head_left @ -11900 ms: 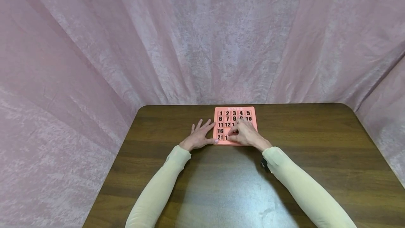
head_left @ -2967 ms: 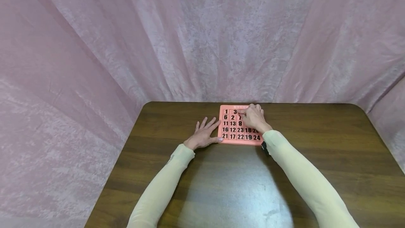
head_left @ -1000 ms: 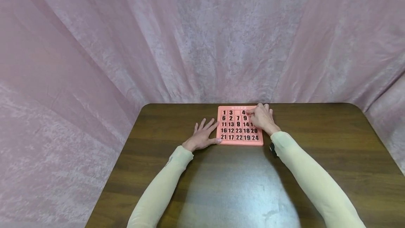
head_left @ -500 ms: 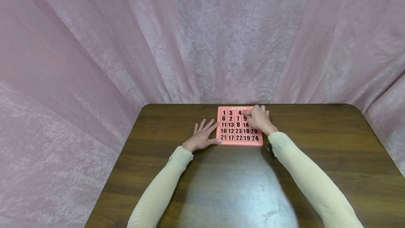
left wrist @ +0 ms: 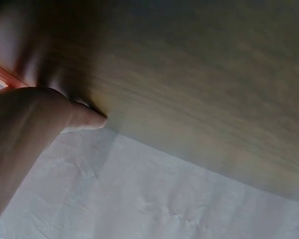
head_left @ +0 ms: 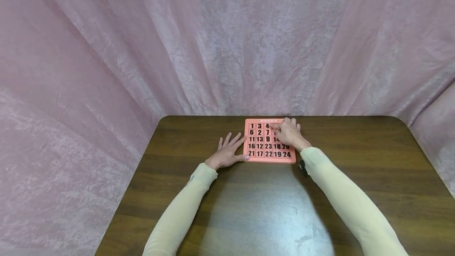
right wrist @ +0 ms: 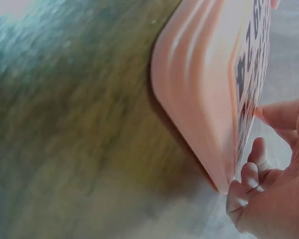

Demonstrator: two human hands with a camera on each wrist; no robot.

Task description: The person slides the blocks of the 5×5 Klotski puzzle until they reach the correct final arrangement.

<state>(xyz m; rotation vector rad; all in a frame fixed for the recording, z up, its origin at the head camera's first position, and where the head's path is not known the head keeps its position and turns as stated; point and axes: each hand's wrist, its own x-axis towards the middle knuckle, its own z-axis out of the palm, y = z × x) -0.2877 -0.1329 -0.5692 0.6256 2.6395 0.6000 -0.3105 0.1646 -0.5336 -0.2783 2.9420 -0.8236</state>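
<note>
A pink sliding number puzzle (head_left: 270,160) lies flat near the table's far edge in the head view. Its top row reads 1, 3 and tile 4 (head_left: 267,126); the tiles to the right of that are hidden by my right hand (head_left: 289,132). That hand's index finger reaches to tile 4, touching it at its right side, while the other fingers bend loosely above the board's upper right corner. My left hand (head_left: 225,155) rests spread on the table, its thumb on the board's lower left corner and a fingertip at the left edge.
The dark wooden table (head_left: 177,137) has rounded far corners, with a pink velvet curtain (head_left: 249,50) hanging right behind and at both sides. Glare (head_left: 270,216) lies on the near part of the tabletop. A dark band (head_left: 303,167) shows at the right wrist.
Over the last second, tile 4 has slid left into the gap beside 3, my right hand moving slightly left with it. Earlier, tiles 2 and 3 changed places. My left hand stays at the board's edge.
</note>
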